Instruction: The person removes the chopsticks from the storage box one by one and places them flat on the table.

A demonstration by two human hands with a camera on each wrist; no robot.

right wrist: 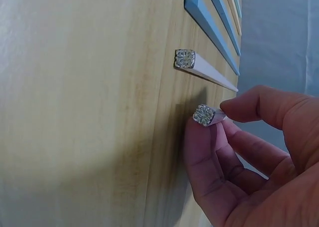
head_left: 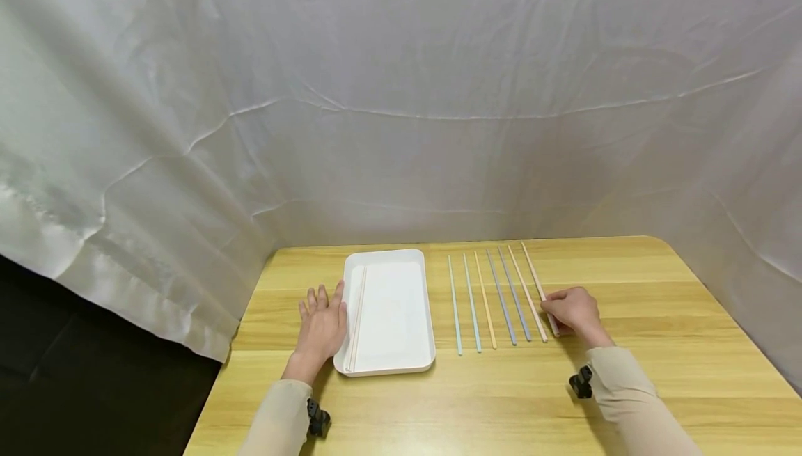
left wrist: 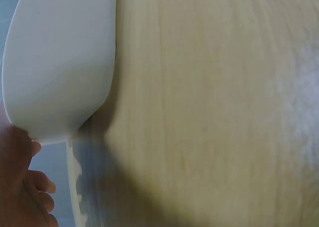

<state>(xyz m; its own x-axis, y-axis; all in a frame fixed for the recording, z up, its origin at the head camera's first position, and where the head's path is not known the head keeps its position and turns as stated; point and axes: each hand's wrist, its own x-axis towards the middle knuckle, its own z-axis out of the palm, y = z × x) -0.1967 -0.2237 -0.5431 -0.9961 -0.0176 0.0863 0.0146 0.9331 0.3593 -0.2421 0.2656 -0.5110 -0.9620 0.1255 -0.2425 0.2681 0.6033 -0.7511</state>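
In the head view my right hand (head_left: 571, 307) pinches the rightmost pale pink chopstick (head_left: 534, 273) near its thick end. The right wrist view shows thumb and fingers around that chopstick (right wrist: 204, 115), its patterned square end facing the camera. Beside it lies a matching pale chopstick (head_left: 526, 292), apart from the hand. My left hand (head_left: 322, 329) rests against the left rim of a white tray (head_left: 401, 331), fingers mostly straight; the left wrist view shows it touching the tray's edge (left wrist: 60, 77). Inside the tray, along its left side, lies a pair of pale chopsticks (head_left: 358, 317).
Between tray and right hand, several chopsticks lie in a spaced row on the wooden table (head_left: 501, 407): two light teal ones (head_left: 454, 306), a yellow one (head_left: 485, 301) and two blue ones (head_left: 502, 296). A grey curtain (head_left: 438, 163) hangs behind the table.
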